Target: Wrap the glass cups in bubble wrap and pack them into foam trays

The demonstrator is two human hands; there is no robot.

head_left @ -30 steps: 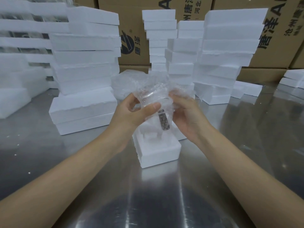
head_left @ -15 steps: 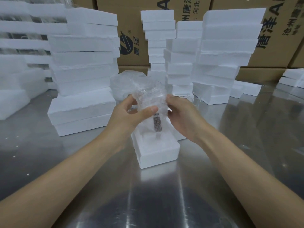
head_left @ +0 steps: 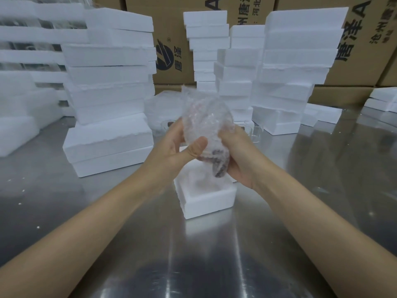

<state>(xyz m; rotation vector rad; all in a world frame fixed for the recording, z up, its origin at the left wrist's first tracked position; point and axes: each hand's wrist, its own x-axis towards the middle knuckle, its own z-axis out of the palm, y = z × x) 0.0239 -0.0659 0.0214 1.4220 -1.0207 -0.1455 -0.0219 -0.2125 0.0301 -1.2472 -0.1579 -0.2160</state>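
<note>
A glass cup bundled in clear bubble wrap (head_left: 206,123) is held in the air above an open white foam tray (head_left: 207,203) on the steel table. My left hand (head_left: 182,147) grips the bundle from the left, thumb pressed on its front. My right hand (head_left: 238,155) grips it from the right and below, beside a dark patch at the bundle's lower end. The wrap's loose end sticks up at the top. Bare glass cups (head_left: 253,127) stand behind my right hand.
Tall stacks of white foam trays (head_left: 109,87) rise at the left, with more foam stacks (head_left: 292,67) at centre and right. A pile of bubble wrap (head_left: 163,110) lies behind my hands. Cardboard boxes (head_left: 363,61) line the back. Steel tabletop (head_left: 193,254) stretches in front.
The wrapped bundle has tilted, its dark lower end swinging toward my right palm. Both hands have closed in tighter round the wrap. The camera has dipped slightly.
</note>
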